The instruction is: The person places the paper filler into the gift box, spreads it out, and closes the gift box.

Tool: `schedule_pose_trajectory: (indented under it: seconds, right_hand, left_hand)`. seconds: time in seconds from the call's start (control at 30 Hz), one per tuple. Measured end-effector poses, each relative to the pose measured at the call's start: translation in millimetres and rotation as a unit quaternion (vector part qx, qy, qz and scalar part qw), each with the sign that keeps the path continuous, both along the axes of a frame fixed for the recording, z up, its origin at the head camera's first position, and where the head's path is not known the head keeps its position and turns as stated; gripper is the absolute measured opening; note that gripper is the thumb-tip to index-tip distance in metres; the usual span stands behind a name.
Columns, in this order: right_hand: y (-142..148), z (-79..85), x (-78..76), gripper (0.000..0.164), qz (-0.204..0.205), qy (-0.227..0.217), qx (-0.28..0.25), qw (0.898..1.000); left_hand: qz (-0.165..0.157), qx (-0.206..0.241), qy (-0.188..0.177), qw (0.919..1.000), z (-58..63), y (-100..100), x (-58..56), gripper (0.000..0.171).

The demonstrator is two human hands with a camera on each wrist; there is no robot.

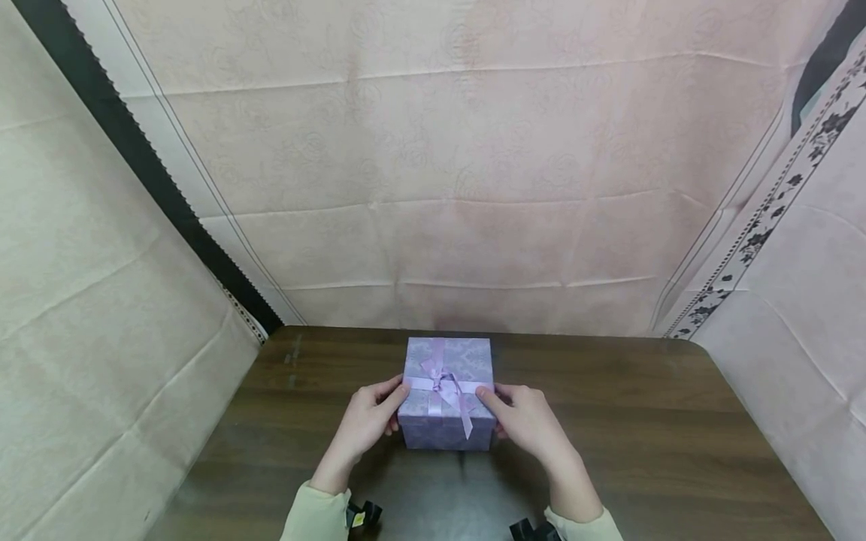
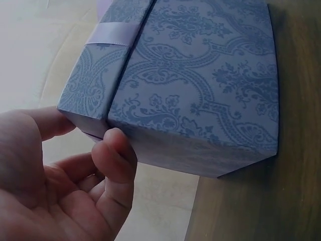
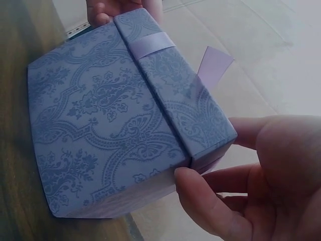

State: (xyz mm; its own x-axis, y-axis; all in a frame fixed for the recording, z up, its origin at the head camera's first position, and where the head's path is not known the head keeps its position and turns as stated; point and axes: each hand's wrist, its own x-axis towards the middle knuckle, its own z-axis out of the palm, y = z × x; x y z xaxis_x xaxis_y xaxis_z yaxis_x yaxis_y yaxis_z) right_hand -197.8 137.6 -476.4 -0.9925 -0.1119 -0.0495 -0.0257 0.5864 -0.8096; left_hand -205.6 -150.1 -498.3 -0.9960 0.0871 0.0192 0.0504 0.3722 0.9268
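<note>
A lidded gift box [image 1: 443, 436] with a purple-blue damask pattern stands on the brown wooden table [image 1: 643, 428]. Pale lilac ribbon [image 1: 419, 383] crosses its lid [image 1: 473, 357] and is tied in a bow, one tail hanging over the front edge. My left hand [image 1: 365, 417] grips the left side, thumb on top and fingers at the lid's lower edge. On the opposite side, my right hand [image 1: 531, 421] holds the lid's edge the same way. Both wrist views show the lid seated on the box body [image 2: 200, 85], with a dark seam between them.
Behind the table's far edge hangs a pale cloth [image 1: 473, 188], with further cloth panels at left [image 1: 88, 300] and right [image 1: 812, 285]. Black straps [image 1: 365, 515] show at both wrists below light green sleeves [image 1: 316, 515].
</note>
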Motion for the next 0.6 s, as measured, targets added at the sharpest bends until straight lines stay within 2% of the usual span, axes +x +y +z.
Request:
schedule_pose_trajectory:
  seconds: [0.33,0.6]
  right_hand:
    - [0.8,0.2,0.0,0.067,0.006,0.000,0.004,1.000]
    - [3.1,-2.5,-1.4,0.070,0.013,-0.002,-0.004,1.000]
  left_hand:
    - [-0.014,0.003,-0.001,0.9999,-2.1,-1.5,-2.0,0.057]
    - [-0.015,-0.012,0.000,0.9998,-2.3,-3.6,-2.4,0.056]
